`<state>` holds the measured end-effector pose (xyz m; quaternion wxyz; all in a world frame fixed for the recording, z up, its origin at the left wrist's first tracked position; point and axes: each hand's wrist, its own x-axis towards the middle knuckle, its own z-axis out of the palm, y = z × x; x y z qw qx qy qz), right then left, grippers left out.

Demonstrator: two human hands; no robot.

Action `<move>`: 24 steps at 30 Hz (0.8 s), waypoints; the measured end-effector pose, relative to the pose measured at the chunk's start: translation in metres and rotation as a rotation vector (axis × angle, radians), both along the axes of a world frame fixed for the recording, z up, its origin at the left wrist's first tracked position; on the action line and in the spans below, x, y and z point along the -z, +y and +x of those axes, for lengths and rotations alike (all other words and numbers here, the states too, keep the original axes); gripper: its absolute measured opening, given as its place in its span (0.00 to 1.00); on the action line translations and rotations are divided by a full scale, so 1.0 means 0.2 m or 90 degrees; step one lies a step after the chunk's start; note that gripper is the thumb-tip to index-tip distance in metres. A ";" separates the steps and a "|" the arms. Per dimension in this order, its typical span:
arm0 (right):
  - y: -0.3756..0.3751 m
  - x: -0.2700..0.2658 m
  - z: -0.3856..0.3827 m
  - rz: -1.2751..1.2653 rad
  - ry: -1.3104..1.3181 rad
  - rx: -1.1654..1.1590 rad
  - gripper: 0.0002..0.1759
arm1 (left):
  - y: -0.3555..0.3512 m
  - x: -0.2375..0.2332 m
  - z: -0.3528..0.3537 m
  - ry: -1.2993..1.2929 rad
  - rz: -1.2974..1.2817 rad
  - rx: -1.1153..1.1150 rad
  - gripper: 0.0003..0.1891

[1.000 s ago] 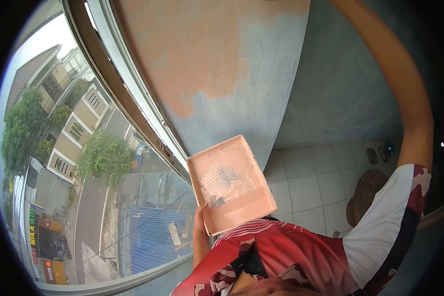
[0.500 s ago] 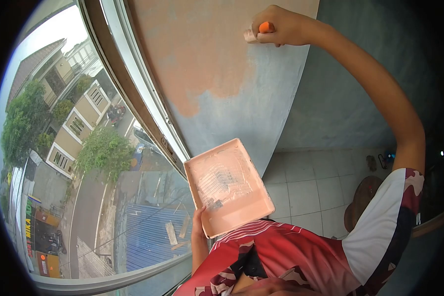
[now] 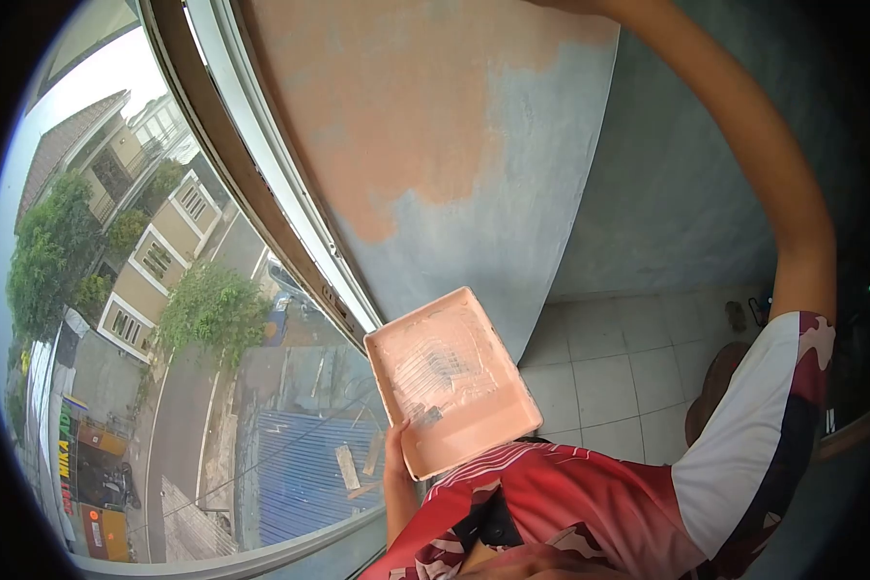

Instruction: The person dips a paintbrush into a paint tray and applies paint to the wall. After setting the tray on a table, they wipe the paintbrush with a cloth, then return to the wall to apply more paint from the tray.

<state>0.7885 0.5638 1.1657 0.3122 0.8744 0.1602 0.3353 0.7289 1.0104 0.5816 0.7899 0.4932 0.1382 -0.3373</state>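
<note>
My left hand (image 3: pixel 397 452) grips the left edge of a paint tray (image 3: pixel 474 425), its fingers closed on the rim. Pale peach paint coats the tray, with grey patches showing through on its ribbed slope. The tray is tilted and lies close against the front of my shirt. My right hand (image 3: pixel 575 5) is reached up to the wall at the top edge of the view. Only its wrist end shows, so its fingers and anything in them are out of sight. Peach paint (image 3: pixel 406 126) covers the upper left of the grey wall panel (image 3: pixel 454 251) in uneven patches.
A window frame (image 3: pixel 261 145) runs along the left of the panel, with a street, trees and a blue corrugated roof (image 3: pixel 304 474) far below. To the right are a darker wall (image 3: pixel 686 184), a tiled floor (image 3: pixel 604 387) and a brown round object (image 3: pixel 715 387).
My right hand, holding an orange-handled paintbrush against the wall before, has moved up to the top edge of view. Peach paint now reaches the panel's right edge. The tray appears slightly lower.
</note>
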 end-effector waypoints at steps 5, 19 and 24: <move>0.10 0.71 -0.13 0.270 0.312 -0.038 0.08 | 0.01 0.11 0.01 0.052 -0.036 0.011 0.29; 0.27 2.81 -1.01 1.755 -0.359 -0.215 0.17 | 0.00 0.09 0.08 -0.021 0.001 0.039 0.30; 0.39 2.89 -1.23 1.734 -0.395 -0.116 0.17 | 0.02 0.27 0.10 -0.047 -0.011 0.115 0.32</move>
